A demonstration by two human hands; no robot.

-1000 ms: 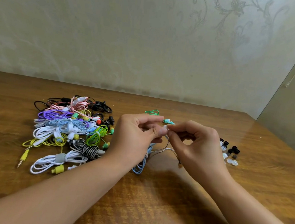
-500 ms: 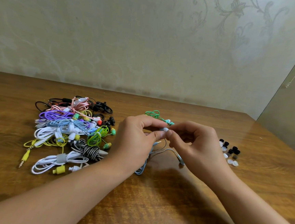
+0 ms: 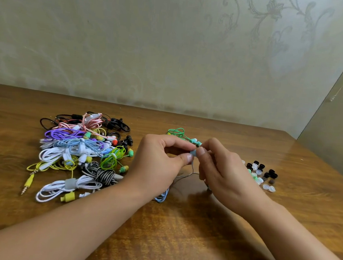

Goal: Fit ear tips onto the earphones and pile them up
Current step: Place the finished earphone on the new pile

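Observation:
My left hand (image 3: 161,162) and my right hand (image 3: 222,173) meet above the middle of the wooden table (image 3: 178,234). Between their fingertips they pinch a small light-blue earbud (image 3: 193,152). Its thin cable (image 3: 185,174) hangs down to a light-blue coil (image 3: 162,197) under my left wrist. Whether an ear tip sits on the bud is hidden by my fingers. A green earphone (image 3: 178,133) lies just behind my hands. Loose black, white and green ear tips (image 3: 261,175) lie to the right of my right hand.
A pile of coiled earphones (image 3: 81,153) in several colours covers the table's left half. A yellow jack plug (image 3: 28,182) sticks out at its front left. A patterned wall (image 3: 173,47) runs behind the table, and the table's right edge meets a side wall.
Both hands stay together and have shifted slightly; the pinched earbud has been turned between the fingertips. The pile and the ear tips have not moved.

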